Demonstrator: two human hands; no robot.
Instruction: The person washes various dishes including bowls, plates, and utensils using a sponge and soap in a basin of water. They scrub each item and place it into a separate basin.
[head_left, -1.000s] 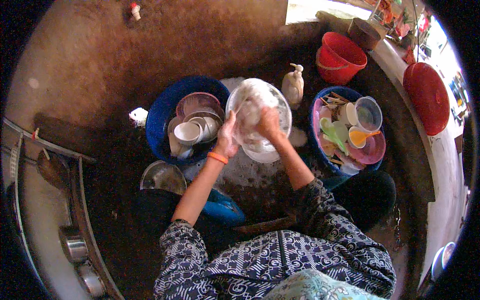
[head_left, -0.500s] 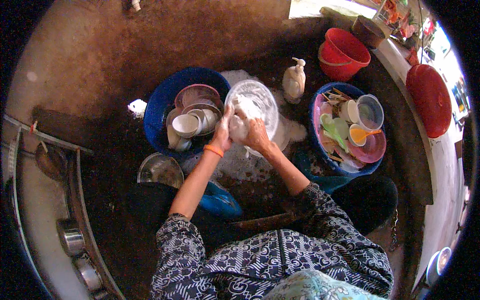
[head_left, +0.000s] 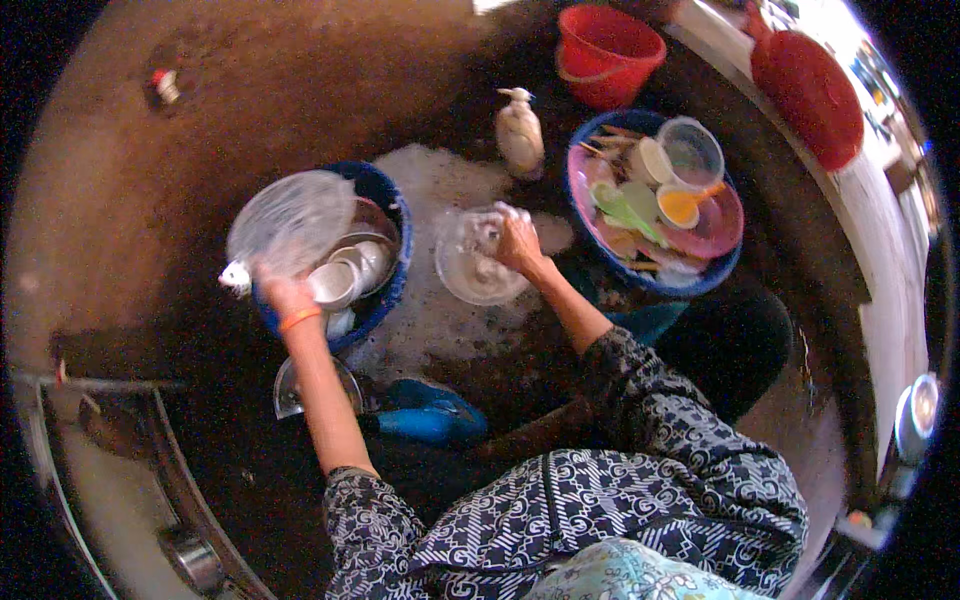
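Note:
My left hand (head_left: 287, 288), smeared by motion, grips the near rim of a round whitish see-through plastic bowl (head_left: 292, 222). That bowl is tilted over the left part of a blue tub (head_left: 402, 262), where white bowls (head_left: 335, 284) and a pinkish dish lie. Foam covers my right hand (head_left: 517, 240), its fingers curled above a clear round basin (head_left: 465, 292) that holds suds. What those fingers hold, if anything, cannot be made out. An orange band circles my left wrist.
A pump bottle (head_left: 520, 135) stands beyond the basin. To the right, another blue tub (head_left: 577, 208) holds a pink basin, cups, a green spoon-like utensil and chopsticks. Behind it is a red bucket (head_left: 612, 62). A clear bowl (head_left: 290, 385) sits near my blue shoe (head_left: 435, 415). Foam spreads across the floor.
My left hand has carried the whitish bowl leftward, over the blue tub. My right hand has parted from it and is above the suds basin. The view has shifted.

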